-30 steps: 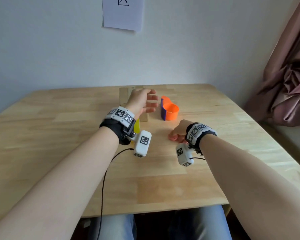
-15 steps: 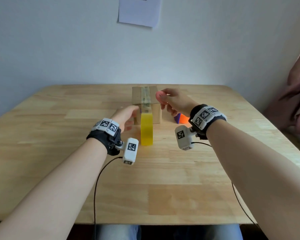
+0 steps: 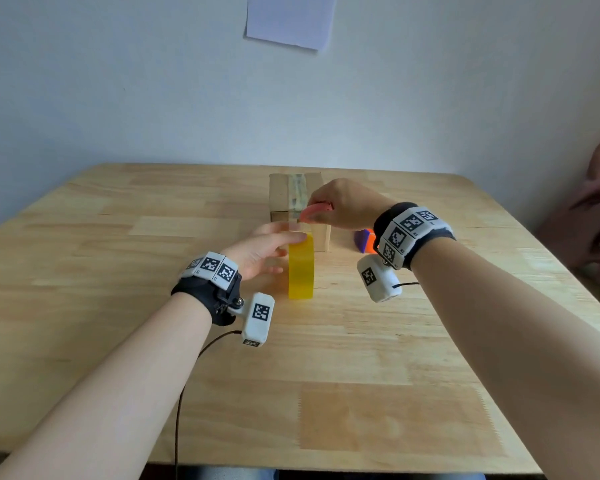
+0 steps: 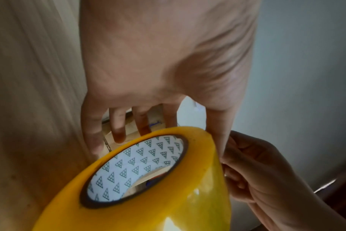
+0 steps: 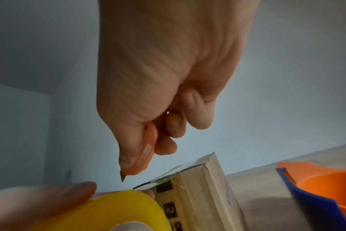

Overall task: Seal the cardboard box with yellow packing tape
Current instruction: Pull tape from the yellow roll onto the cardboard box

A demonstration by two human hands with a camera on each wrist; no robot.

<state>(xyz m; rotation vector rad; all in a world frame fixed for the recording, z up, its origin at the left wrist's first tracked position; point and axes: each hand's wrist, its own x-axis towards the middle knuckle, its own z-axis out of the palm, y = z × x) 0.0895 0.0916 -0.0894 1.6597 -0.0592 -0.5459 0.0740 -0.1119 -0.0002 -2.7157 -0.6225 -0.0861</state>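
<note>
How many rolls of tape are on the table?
1: the yellow tape roll stands on edge before the cardboard box, under the left hand. None else shows.

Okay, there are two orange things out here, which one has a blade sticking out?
The small orange cutter gripped in the right hand, its pointed blade showing above the tape roll. The orange holder beside the cardboard box shows none.

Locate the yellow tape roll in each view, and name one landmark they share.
Head: tape roll stands at centre, before the box.
Left wrist: fills the bottom centre.
Right wrist: bottom-left corner, beside the box.
Shared landmark: the box, behind the fingers in the left wrist view.
</note>
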